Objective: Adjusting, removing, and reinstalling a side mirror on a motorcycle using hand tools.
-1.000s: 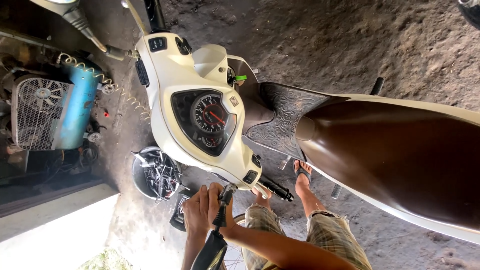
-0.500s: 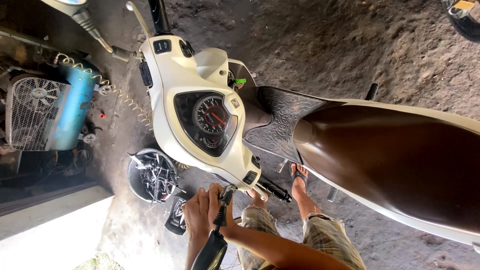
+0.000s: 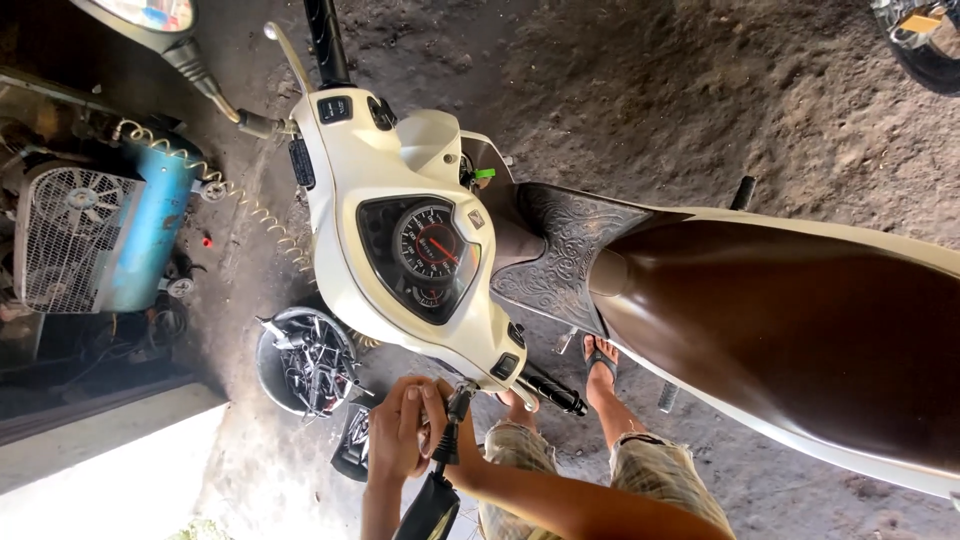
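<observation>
A white scooter (image 3: pixel 400 150) with a brown seat (image 3: pixel 780 330) stands on dirt ground, its speedometer (image 3: pixel 430 245) facing me. Both my hands meet at the near handlebar end, beside the black grip (image 3: pixel 552 392). My left hand (image 3: pixel 392 435) is wrapped around the thin black mirror stem (image 3: pixel 457 403). My right hand (image 3: pixel 448 440) grips the same stem just below it. The black mirror (image 3: pixel 430 510) hangs on the stem at the bottom edge. My legs in plaid shorts and sandals (image 3: pixel 600 360) stand next to the scooter.
A round metal bowl (image 3: pixel 272 372) of tools lies on the ground by the front of the scooter. A blue compressor tank (image 3: pixel 140 230) with a coiled hose (image 3: pixel 250 210) and a caged fan (image 3: pixel 65 235) stand at the left. A wheel (image 3: pixel 925 45) shows at the top right.
The view has shifted slightly, so the scooter sits lower and a little to the right in the picture. Both hands stay closed on the mirror stem.
</observation>
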